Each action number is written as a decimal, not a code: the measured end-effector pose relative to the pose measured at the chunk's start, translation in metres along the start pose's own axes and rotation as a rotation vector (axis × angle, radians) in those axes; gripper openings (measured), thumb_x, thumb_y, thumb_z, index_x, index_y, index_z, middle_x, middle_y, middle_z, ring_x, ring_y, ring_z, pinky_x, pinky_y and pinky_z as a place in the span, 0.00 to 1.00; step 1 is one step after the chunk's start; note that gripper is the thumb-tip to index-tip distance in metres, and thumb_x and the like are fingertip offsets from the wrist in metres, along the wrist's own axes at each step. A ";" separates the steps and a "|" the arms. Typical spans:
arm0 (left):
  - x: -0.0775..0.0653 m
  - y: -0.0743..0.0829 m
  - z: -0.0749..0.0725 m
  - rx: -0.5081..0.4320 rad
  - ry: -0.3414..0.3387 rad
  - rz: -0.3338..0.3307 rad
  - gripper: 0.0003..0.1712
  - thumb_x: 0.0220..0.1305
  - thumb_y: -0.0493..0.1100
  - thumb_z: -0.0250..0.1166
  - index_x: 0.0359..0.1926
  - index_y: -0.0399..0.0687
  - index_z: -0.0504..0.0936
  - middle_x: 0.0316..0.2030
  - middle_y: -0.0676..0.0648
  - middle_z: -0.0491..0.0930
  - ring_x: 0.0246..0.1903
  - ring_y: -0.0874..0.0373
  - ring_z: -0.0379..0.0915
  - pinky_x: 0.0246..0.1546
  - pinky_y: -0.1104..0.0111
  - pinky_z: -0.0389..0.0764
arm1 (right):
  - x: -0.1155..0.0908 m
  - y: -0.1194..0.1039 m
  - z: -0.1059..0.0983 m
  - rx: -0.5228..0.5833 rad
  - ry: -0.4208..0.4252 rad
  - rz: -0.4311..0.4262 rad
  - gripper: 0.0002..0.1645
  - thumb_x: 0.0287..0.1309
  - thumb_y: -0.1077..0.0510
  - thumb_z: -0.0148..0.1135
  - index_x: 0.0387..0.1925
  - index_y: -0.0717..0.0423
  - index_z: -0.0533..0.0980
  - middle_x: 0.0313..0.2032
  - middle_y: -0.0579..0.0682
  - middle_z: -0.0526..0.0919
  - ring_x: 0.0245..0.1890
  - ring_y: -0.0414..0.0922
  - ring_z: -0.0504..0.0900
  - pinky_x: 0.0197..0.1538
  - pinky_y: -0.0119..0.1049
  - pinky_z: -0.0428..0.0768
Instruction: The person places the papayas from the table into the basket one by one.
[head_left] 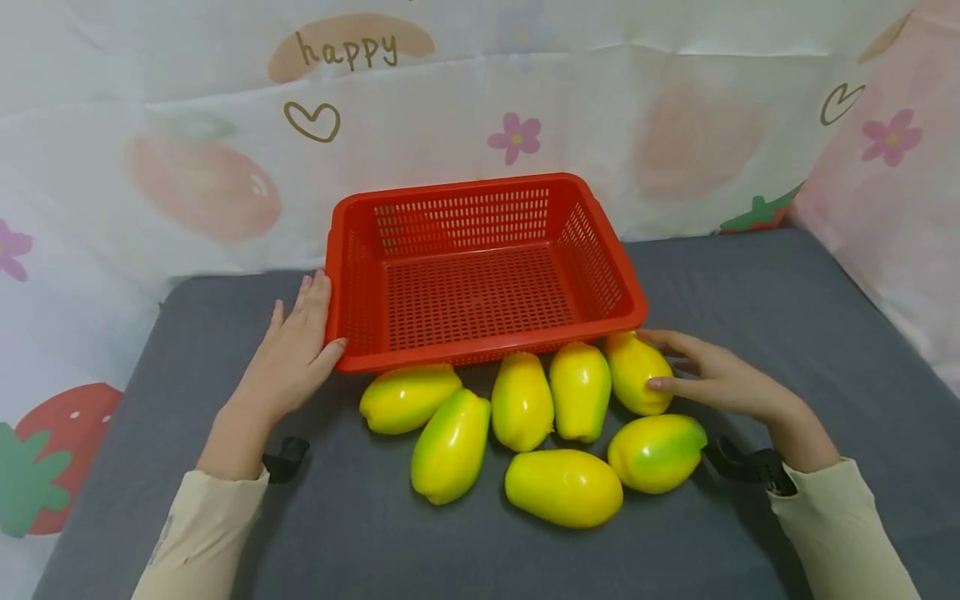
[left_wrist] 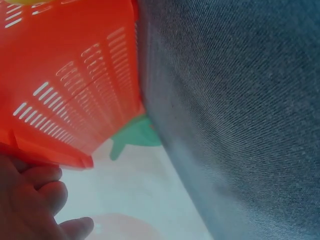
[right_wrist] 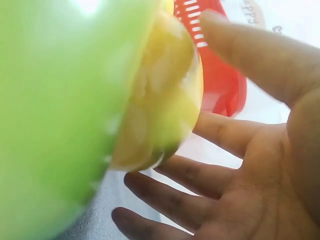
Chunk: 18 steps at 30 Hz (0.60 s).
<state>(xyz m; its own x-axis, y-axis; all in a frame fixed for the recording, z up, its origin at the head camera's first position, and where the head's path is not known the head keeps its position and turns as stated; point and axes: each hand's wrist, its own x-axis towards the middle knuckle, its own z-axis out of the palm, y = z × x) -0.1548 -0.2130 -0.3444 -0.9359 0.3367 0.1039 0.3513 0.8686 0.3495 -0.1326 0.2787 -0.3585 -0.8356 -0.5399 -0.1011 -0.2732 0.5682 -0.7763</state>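
Note:
A red plastic basket (head_left: pixel 491 344) with slotted walls stands on the grey cloth, with nothing inside. My left hand (head_left: pixel 292 350) rests against its left side, fingers stretched along the wall and thumb at the front corner. In the left wrist view, the fingers (left_wrist: pixel 55 187) lie beside the basket rim. My right hand (head_left: pixel 720 379) is around the right side of a glossy yellow papaya (head_left: pixel 637 379) at the basket's front right corner. The right wrist view shows its fingers (right_wrist: pixel 175 197) spread and extended beside that fruit, with the thumb apart from it.
Several more yellow-green papayas lie before the basket, including one at the left (head_left: pixel 411 400), one at the front (head_left: pixel 562 489) and one near my right wrist (head_left: pixel 656 454). A white printed cloth (head_left: pixel 450 108) hangs behind the grey surface (head_left: pixel 360 533).

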 end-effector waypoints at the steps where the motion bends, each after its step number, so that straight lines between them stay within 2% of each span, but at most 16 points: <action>1: 0.000 0.000 0.001 -0.004 0.000 0.002 0.43 0.67 0.46 0.46 0.73 0.36 0.35 0.72 0.36 0.38 0.71 0.42 0.32 0.65 0.41 0.36 | 0.000 -0.001 0.001 0.003 -0.002 0.004 0.38 0.63 0.56 0.58 0.69 0.62 0.55 0.67 0.63 0.59 0.63 0.62 0.62 0.58 0.63 0.64; 8: -0.002 -0.002 0.006 -0.029 0.018 0.009 0.43 0.66 0.46 0.47 0.73 0.38 0.35 0.73 0.38 0.37 0.71 0.43 0.31 0.66 0.42 0.36 | 0.005 -0.004 0.007 -0.010 0.007 0.054 0.47 0.56 0.52 0.66 0.70 0.62 0.54 0.63 0.61 0.64 0.57 0.56 0.69 0.54 0.52 0.74; 11: -0.002 -0.003 0.009 -0.039 0.025 0.013 0.43 0.66 0.46 0.47 0.73 0.37 0.34 0.73 0.39 0.36 0.72 0.43 0.30 0.66 0.42 0.35 | 0.007 -0.003 0.008 -0.018 0.010 0.064 0.47 0.55 0.52 0.67 0.70 0.61 0.54 0.60 0.59 0.67 0.54 0.53 0.72 0.50 0.46 0.77; 18: -0.002 -0.003 0.008 -0.053 0.038 0.007 0.42 0.66 0.44 0.46 0.73 0.38 0.35 0.73 0.39 0.38 0.72 0.45 0.31 0.66 0.42 0.36 | 0.007 0.001 0.005 -0.003 0.017 0.097 0.45 0.56 0.52 0.65 0.70 0.58 0.54 0.59 0.58 0.68 0.54 0.53 0.71 0.51 0.49 0.76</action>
<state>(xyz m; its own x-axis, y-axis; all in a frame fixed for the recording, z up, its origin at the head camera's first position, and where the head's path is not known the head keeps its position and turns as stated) -0.1538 -0.2131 -0.3532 -0.9340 0.3282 0.1415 0.3572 0.8451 0.3978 -0.1359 0.2721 -0.3631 -0.8662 -0.4716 -0.1655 -0.1918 0.6194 -0.7612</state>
